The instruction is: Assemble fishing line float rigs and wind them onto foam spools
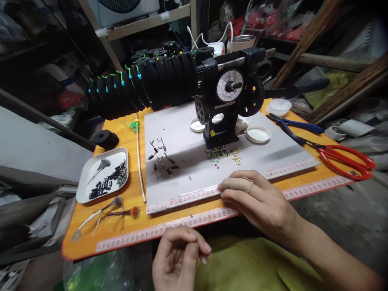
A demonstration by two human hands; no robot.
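My left hand (pixel 182 258) is in front of the table's near edge, above a green cloth. Its fingers are curled, with the thumb against them; whatever they may hold is hidden. My right hand (pixel 266 202) rests at the near edge of the white board (pixel 194 161), palm down, fingers stretched out. Beige tape (pixel 238 184) wraps one of its fingers. Just beyond lie a pile of small coloured beads (pixel 216 152) and small gold pieces (pixel 235 156). Small wire pieces with black sleeves (pixel 163 159) are on the board's left part.
A black machine with a dial (pixel 229 85) and gears stands on the board, carrying a row of black spools (pixel 142 85). At left is a white tray (pixel 81 194) of small black parts. Red-handled scissors (pixel 347 155) and blue-handled pliers (pixel 303 124) lie at right.
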